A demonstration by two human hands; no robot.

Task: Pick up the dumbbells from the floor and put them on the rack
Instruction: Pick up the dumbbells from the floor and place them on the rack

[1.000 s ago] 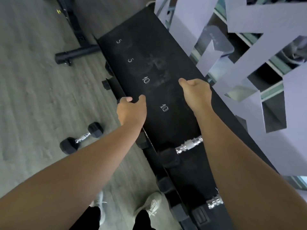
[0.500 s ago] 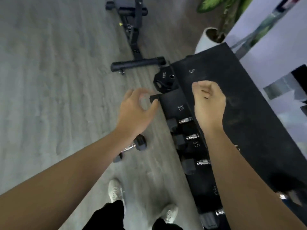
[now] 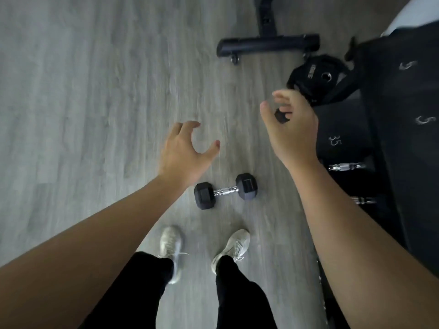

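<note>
A small black hex dumbbell [image 3: 225, 190] with a chrome handle lies on the grey wood floor just ahead of my feet. My left hand [image 3: 184, 153] hovers above and to its left, fingers spread, holding nothing. My right hand [image 3: 291, 129] is raised to the dumbbell's upper right, fingers loosely curled and empty. The black dumbbell rack [image 3: 399, 129] runs along the right edge, marked with white numbers 5 and 35. Chrome handles of racked dumbbells [image 3: 345, 166] show on its lower tier, partly hidden by my right forearm.
A black weight plate [image 3: 316, 72] leans against the rack's far end. A bench's black foot bar [image 3: 268, 45] lies across the floor beyond it. My white shoes [image 3: 202, 248] stand behind the dumbbell. Open floor stretches to the left.
My view has swung from the rack top down to the floor. Both hands have left the rack and come over the floor, the left one opening above the dumbbell.
</note>
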